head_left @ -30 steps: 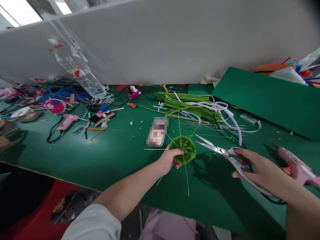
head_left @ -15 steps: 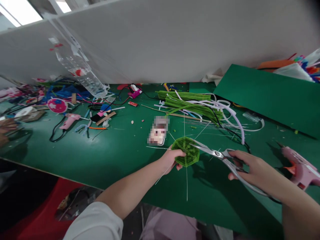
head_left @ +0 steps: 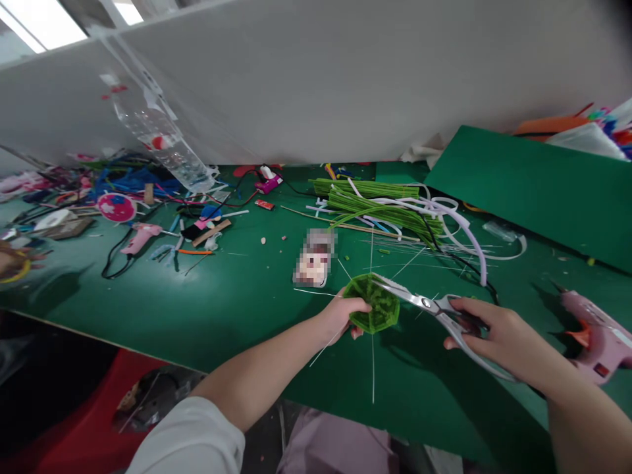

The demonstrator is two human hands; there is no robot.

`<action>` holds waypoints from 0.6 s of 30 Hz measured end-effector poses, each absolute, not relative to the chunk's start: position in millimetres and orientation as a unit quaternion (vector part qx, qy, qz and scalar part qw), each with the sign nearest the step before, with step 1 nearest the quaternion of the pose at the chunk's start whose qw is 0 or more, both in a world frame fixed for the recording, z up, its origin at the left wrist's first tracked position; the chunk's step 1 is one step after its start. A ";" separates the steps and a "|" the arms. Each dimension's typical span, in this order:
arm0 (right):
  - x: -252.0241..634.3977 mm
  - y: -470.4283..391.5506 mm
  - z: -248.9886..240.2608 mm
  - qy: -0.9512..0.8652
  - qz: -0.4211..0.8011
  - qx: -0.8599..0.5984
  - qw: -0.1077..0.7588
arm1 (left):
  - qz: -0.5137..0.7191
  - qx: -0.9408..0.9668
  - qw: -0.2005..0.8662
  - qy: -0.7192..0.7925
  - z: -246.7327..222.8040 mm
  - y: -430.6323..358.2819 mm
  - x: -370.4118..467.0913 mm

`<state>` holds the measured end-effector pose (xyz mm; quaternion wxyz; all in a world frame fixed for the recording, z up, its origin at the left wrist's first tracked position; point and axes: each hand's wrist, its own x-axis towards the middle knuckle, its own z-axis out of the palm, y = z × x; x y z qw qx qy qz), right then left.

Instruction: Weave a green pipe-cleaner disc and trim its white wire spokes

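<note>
Clock directions are referenced to the centre of the green piece, with twelve o'clock toward the wall.

The green table (head_left: 222, 303) forms the work surface. At about twelve o'clock, well beyond the hands, lies a bundle of green stems (head_left: 390, 210), its length running roughly from ten to four. A pink glue gun (head_left: 600, 336) lies near three o'clock, beyond the right hand.

The right hand (head_left: 498, 329) is at three o'clock, well apart from the piece, and is closed around the handles of the scissors (head_left: 427, 303). The long axis of the scissors runs from four o'clock at the handles to ten o'clock at the tips.

The left hand (head_left: 340, 316) is the nearer hand, located at nine o'clock. It is clamped on the green piece (head_left: 385, 309), with the thumb laid across the face and fingers underneath. The piece is many-sided and held in front of the person, its face toward the camera.

The governing relation is tips to rim: the blade tips overlap the piece just inside its twelve o'clock edge. Whether they touch it, and how far the blades stand apart, cannot be told.

Thin wires (head_left: 373, 375) project outward from the piece, notably at six, seven, nine, eleven, twelve and between one and two o'clock.
</note>
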<state>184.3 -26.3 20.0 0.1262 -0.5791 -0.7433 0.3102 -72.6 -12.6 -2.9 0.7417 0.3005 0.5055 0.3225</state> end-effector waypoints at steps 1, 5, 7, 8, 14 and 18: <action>184.4 -26.6 19.8 -0.743 0.306 -0.581 0.130 | 0.326 0.300 0.740 0.506 -2.9 -12.4 -72.6; 187.4 -27.1 16.4 -0.736 0.295 -0.592 0.144 | 0.338 0.304 0.735 0.503 -2.1 -11.4 -72.5; 188.9 -27.1 14.3 -0.732 0.295 -0.597 0.144 | 0.339 0.306 0.734 0.503 -2.1 -11.2 -72.4; 189.2 -27.1 13.6 -0.730 0.294 -0.600 0.142 | 0.340 0.306 0.732 0.505 -2.3 -11.2 -72.4; 187.8 -26.4 12.6 -0.727 0.303 -0.603 0.128 | 0.348 0.313 0.736 0.490 -2.6 -10.3 -73.4; 187.8 -26.4 12.2 -0.729 0.298 -0.602 0.133 | 0.368 0.293 0.735 0.488 0.5 -9.5 -75.1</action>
